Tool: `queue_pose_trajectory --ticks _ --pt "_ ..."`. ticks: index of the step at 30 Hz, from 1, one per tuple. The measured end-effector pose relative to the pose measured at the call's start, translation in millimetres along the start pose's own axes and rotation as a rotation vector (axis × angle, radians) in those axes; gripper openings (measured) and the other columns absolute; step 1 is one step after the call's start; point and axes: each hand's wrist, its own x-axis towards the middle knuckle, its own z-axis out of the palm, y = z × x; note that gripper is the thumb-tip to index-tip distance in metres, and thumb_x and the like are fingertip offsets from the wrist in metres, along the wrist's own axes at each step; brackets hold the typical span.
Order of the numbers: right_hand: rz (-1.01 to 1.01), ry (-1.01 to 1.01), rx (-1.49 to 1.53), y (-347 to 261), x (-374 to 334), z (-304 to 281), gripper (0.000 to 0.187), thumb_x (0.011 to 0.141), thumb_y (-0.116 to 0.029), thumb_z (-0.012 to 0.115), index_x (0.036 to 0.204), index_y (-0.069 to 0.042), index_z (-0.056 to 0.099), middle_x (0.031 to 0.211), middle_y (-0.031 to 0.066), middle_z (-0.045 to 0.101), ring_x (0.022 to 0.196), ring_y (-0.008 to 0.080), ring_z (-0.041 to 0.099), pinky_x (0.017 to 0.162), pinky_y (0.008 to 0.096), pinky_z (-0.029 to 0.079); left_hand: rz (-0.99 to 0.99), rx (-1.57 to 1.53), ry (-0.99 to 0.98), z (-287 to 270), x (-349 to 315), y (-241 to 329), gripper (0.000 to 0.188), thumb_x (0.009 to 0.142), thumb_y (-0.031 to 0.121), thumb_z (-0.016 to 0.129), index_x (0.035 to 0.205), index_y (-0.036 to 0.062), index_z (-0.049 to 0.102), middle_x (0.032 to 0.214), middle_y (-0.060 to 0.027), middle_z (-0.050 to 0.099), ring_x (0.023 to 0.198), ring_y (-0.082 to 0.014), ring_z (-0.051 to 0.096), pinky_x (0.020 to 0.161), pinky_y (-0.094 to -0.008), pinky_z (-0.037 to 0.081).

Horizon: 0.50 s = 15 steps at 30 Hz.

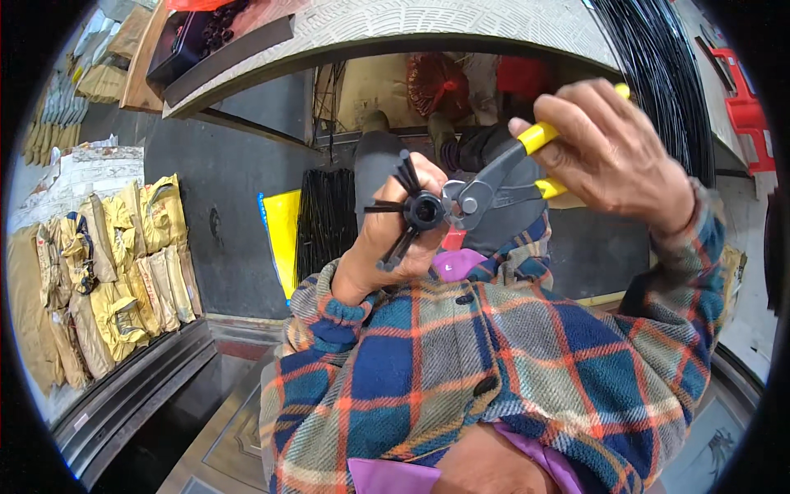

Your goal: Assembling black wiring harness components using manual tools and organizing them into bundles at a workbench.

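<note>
My left hand (377, 240) is closed around a black ribbed piece (425, 224). It has a round, hollow hub facing up and several dark flat arms fanning out on its left side. My right hand (613, 156) grips a pair of pliers (499, 179) by its yellow handles, which stand apart. The grey jaws meet the right side of the hub, close to my left fingertips. Whether something small sits between the jaws, I cannot make out.
A patterned-top table (387, 20) stands ahead, bearing a dark tray (202, 49) at left and a bundle of long black rods (658, 74) at right. More black rods (325, 210) and a yellow sheet (284, 235) lie by my left side. Yellowish wrapped bundles (115, 272) lie far left.
</note>
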Motion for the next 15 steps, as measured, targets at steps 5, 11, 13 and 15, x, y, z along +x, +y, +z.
queue_pose_trajectory --ticks 5,11,13,15 --pt "-0.317 -0.027 -0.147 42 28 -23 0.035 0.075 -0.025 0.058 0.105 -0.008 0.053 0.097 0.0089 0.051 0.085 0.0251 0.054 0.076 0.0382 0.045 0.031 -0.096 -0.267 -6 6 6 0.032 0.062 -0.002 0.057 0.092 -0.0024 0.045 0.083 -0.0146 0.049 0.071 -0.0273 0.051 0.062 -0.0352 0.041" --pt "0.040 0.186 -0.348 12 17 19 0.045 0.077 -0.026 0.056 0.122 -0.019 0.051 0.124 -0.0018 0.039 0.118 0.0120 0.039 0.107 0.0423 0.022 0.070 0.130 0.014 -1 8 3 0.025 0.077 -0.001 0.058 0.090 0.0048 0.037 0.084 -0.0087 0.046 0.075 -0.0165 0.045 0.066 -0.0296 0.038" --pt "0.234 0.228 -0.333 -20 10 36 0.038 0.079 -0.023 0.054 0.117 -0.018 0.056 0.124 -0.0031 0.039 0.119 0.0106 0.037 0.108 0.0457 0.016 0.054 0.131 0.074 -2 6 -2 0.026 0.077 -0.001 0.058 0.090 0.0043 0.036 0.083 -0.0090 0.045 0.074 -0.0168 0.045 0.067 -0.0290 0.038" --pt "0.377 0.223 -0.325 -43 10 42 0.035 0.077 -0.024 0.056 0.111 -0.017 0.058 0.127 -0.0067 0.040 0.118 0.0094 0.040 0.106 0.0475 0.015 0.067 0.157 0.058 -11 6 -4 0.027 0.077 -0.002 0.058 0.090 0.0044 0.036 0.083 -0.0090 0.045 0.074 -0.0169 0.045 0.067 -0.0290 0.038"
